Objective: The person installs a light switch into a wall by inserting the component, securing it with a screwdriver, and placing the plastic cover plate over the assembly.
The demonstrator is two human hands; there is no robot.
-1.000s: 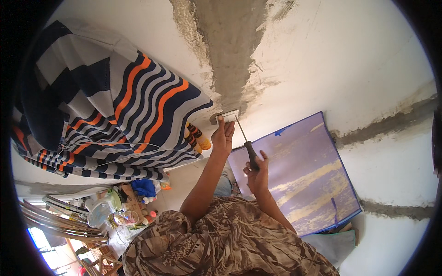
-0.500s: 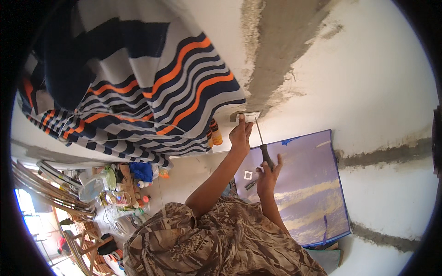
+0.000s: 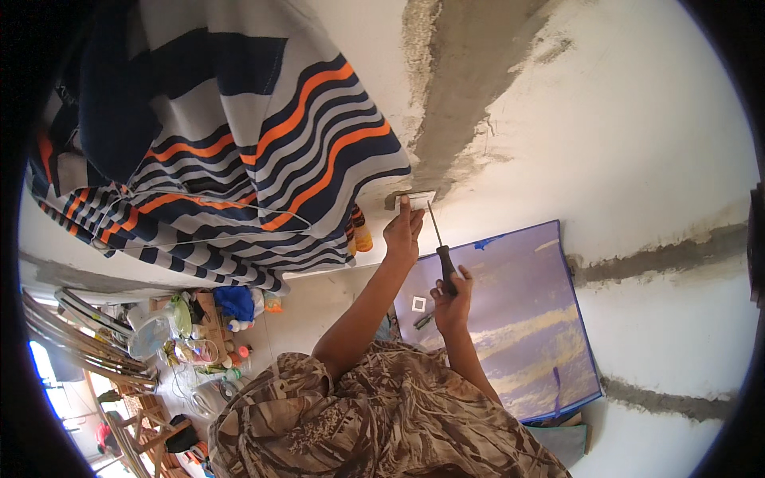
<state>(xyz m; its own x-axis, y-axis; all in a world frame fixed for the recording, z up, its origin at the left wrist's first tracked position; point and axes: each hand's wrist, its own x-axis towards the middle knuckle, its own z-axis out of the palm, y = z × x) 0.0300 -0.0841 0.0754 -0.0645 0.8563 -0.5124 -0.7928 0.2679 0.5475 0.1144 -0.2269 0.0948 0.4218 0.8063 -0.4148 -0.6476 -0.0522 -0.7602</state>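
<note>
My left hand (image 3: 403,237) steadies a small white wall plate (image 3: 422,199) against the wall, thumb on its face and the other fingers bunched beneath. A dark-handled screwdriver (image 3: 446,261) is in my right hand (image 3: 453,304), its fingers wrapped round the handle. The thin shaft points up, and its tip meets the right end of the plate; whether it sits in a screw is too small to tell. Below, near my right wrist, a white square frame (image 3: 418,303) and a second tool with a greenish handle (image 3: 424,320) lie over the purple sheet.
A purple sheet (image 3: 510,279) with blue edging leans by the wall on the right. Striped cloth (image 3: 319,151) hangs close to my left hand. Grey cement patches (image 3: 462,88) run across the white wall. A fan (image 3: 150,334), bottles and other clutter stand at lower left.
The view has shifted slightly, so the scene sits a little further left. My right fingers, stretched out before, have curled round the screwdriver handle. My left hand stays on the plate.
</note>
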